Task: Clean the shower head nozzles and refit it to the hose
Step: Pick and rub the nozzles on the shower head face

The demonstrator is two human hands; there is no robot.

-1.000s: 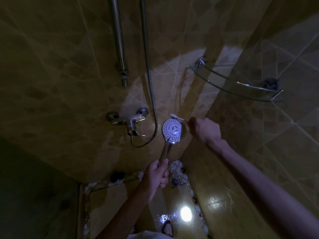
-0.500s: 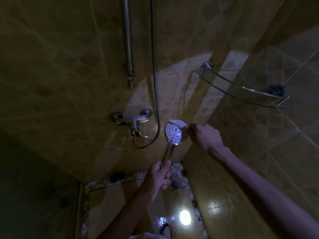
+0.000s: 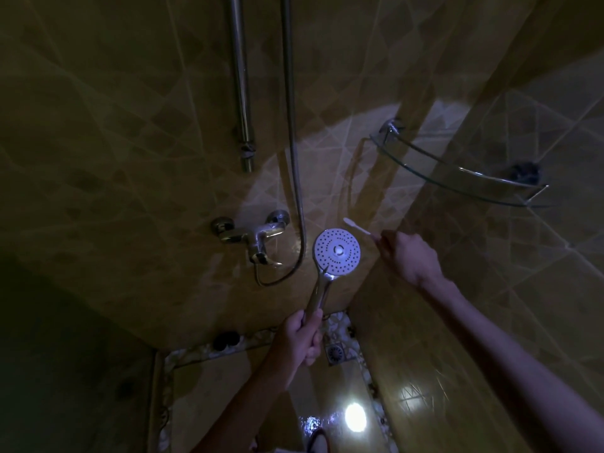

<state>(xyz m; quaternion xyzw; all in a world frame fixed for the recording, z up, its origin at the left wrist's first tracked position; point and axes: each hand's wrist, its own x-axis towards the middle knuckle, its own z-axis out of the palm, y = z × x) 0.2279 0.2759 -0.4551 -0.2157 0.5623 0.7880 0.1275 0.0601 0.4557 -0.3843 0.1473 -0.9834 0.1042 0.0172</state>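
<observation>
Shower walls [image 3: 137, 165]: tiled, dim, meeting at a corner; a lit patch falls around the mixer tap [image 3: 253, 235].
Glass shelf [image 3: 457, 173]: fixed across the corner, upper right, well above the hands.
Riser rail [image 3: 242, 83]: vertical, left of the hose [image 3: 293, 132], which hangs down and loops under the mixer tap.
Shower head [image 3: 337, 250]: held in the air before the wall corner, just right of the mixer tap, nozzle face turned toward the camera.
Left hand [image 3: 302, 338]: forearm raised from below; grip wrapped around the lower end of the shower head's handle.
Right hand [image 3: 408, 261]: arm extended from the lower right; grip pinching the handle end of the toothbrush [image 3: 358, 227].
Change: half a second ago the brush was pressed to the upper rim of the face; now it stands apart, bristle end up and left, and the face is squarer to the camera.
Meaning: probably a pause to inspect the nozzles; scrubbing may be finished or between passes. Whether the hose is attached to the handle cannot be told.
</observation>
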